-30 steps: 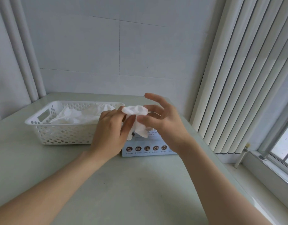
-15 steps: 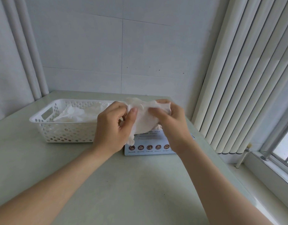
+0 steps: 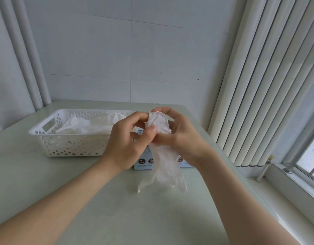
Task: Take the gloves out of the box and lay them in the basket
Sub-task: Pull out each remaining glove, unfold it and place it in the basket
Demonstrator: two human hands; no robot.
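Note:
A thin translucent white glove (image 3: 163, 167) hangs unfolded between my hands, its fingers pointing down over the table. My left hand (image 3: 126, 144) pinches its cuff with thumb and fingers. My right hand (image 3: 181, 137) pinches the same cuff from the other side. Behind the hands lies the light blue glove box (image 3: 143, 162), mostly hidden. The white perforated basket (image 3: 67, 144) stands to the left and holds several crumpled white gloves (image 3: 87, 125).
A pale green table (image 3: 135, 218) carries everything, with a tiled wall behind. White vertical blinds (image 3: 269, 85) hang at the right above a window sill (image 3: 294, 190). Two white pipes (image 3: 27, 55) run up the left corner.
The glove was a crumpled wad held between both hands above the box. It now hangs down at full length, and both hands have shifted their pinch to its cuff.

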